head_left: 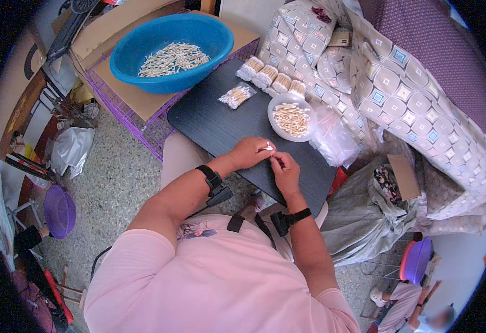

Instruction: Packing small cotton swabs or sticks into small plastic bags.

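My left hand (249,152) is closed over the dark table (209,114), with the white tips of a few cotton swabs (268,147) poking out between its fingers. My right hand (286,173) meets it at the fingertips in a pinch. Whatever that pinch holds is too small to make out. Just beyond them stands a translucent white bowl (273,129) of loose cotton swabs (291,119) with pale wooden sticks. A clear bag of cotton swabs (237,95) lies flat to the left of the bowl.
Several packed bundles of swabs (265,76) line the table's far edge. Clear plastic bags (336,136) lie right of the bowl. A blue basin (137,82) of loose swabs rests on cardboard over a purple wire cage (137,130). Patterned sofa fabric (409,94) borders the right; another person (406,308) sits lower right.
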`<state>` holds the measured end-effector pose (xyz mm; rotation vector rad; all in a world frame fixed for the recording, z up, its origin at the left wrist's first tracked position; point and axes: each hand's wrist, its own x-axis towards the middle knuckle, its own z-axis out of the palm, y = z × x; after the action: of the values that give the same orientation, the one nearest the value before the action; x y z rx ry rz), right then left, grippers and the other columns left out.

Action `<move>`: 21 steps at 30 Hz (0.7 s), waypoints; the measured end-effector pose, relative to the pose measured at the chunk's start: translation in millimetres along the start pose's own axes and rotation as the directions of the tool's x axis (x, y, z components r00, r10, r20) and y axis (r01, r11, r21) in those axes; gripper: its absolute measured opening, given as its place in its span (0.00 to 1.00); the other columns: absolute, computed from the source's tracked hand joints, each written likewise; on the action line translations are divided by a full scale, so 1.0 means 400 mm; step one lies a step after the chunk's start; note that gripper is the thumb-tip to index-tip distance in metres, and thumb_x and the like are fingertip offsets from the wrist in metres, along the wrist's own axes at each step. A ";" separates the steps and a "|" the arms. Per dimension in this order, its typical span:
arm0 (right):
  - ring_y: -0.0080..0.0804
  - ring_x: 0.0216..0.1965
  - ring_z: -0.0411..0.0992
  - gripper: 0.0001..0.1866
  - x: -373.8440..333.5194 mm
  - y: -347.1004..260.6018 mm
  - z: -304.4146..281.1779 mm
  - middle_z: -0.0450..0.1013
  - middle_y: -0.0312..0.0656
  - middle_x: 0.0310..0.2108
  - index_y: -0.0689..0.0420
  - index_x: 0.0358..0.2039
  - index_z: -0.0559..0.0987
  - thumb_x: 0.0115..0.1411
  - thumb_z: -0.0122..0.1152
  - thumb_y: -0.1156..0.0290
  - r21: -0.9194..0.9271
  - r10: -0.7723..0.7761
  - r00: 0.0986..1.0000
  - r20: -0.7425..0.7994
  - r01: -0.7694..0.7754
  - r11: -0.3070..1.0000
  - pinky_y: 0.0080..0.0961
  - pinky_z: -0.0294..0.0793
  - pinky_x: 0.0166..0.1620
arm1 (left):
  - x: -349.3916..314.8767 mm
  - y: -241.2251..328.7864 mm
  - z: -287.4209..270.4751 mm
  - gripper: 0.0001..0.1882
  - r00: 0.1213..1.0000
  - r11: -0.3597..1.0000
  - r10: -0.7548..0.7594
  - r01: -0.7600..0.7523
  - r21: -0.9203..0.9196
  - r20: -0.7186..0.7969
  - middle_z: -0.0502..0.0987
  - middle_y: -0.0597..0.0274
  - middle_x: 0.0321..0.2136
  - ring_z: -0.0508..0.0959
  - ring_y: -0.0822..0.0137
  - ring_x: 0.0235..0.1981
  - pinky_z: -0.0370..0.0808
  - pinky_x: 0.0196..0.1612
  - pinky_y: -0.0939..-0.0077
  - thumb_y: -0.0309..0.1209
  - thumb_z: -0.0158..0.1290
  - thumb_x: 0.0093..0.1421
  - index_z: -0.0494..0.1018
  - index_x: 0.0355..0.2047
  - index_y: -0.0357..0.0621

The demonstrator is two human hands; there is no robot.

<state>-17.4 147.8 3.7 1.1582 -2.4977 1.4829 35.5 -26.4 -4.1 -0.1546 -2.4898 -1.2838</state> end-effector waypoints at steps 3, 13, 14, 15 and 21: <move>0.35 0.27 0.73 0.05 0.001 -0.002 0.001 0.73 0.42 0.28 0.56 0.34 0.78 0.56 0.61 0.72 -0.009 -0.012 1.000 0.001 0.012 1.000 0.28 0.71 0.32 | 0.000 -0.001 0.001 0.14 1.000 1.000 0.001 -0.001 -0.003 0.004 0.79 0.53 0.32 0.79 0.54 0.35 0.74 0.39 0.64 0.39 0.50 0.61 0.76 0.36 0.42; 0.35 0.29 0.73 0.05 -0.001 0.004 0.003 0.73 0.42 0.29 0.56 0.34 0.77 0.57 0.59 0.73 -0.016 0.013 1.000 0.019 -0.013 1.000 0.28 0.72 0.34 | 0.000 -0.007 0.002 0.15 0.993 0.978 -0.107 0.097 -0.182 -0.047 0.78 0.53 0.31 0.78 0.56 0.33 0.73 0.38 0.67 0.39 0.46 0.64 0.76 0.34 0.40; 0.35 0.29 0.73 0.05 0.000 0.001 0.002 0.73 0.42 0.29 0.56 0.34 0.77 0.57 0.59 0.73 -0.019 0.004 1.000 0.017 -0.003 1.000 0.28 0.72 0.34 | 0.000 -0.010 0.001 0.14 0.993 0.984 -0.090 0.078 -0.161 -0.071 0.78 0.53 0.30 0.78 0.56 0.32 0.73 0.37 0.68 0.38 0.47 0.63 0.76 0.33 0.40; 0.35 0.29 0.73 0.05 0.001 -0.001 0.002 0.73 0.42 0.29 0.56 0.34 0.77 0.57 0.59 0.73 -0.023 -0.006 1.000 0.014 0.007 1.000 0.28 0.72 0.33 | 0.001 -0.012 0.001 0.14 0.993 0.984 -0.090 0.078 -0.161 -0.072 0.78 0.53 0.30 0.78 0.56 0.32 0.73 0.37 0.68 0.38 0.47 0.63 0.76 0.33 0.40; 0.35 0.28 0.73 0.05 0.002 -0.003 -0.001 0.73 0.42 0.29 0.56 0.34 0.78 0.57 0.59 0.73 -0.038 -0.012 1.000 0.011 0.012 0.999 0.28 0.72 0.33 | 0.000 -0.008 -0.001 0.16 0.987 0.963 -0.141 0.117 -0.244 -0.084 0.78 0.56 0.28 0.78 0.62 0.31 0.72 0.37 0.69 0.40 0.45 0.65 0.75 0.32 0.41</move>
<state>-17.2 147.1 5.2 1.1761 -2.5093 1.4233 34.9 -28.6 -6.5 0.0163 -2.2880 -1.6016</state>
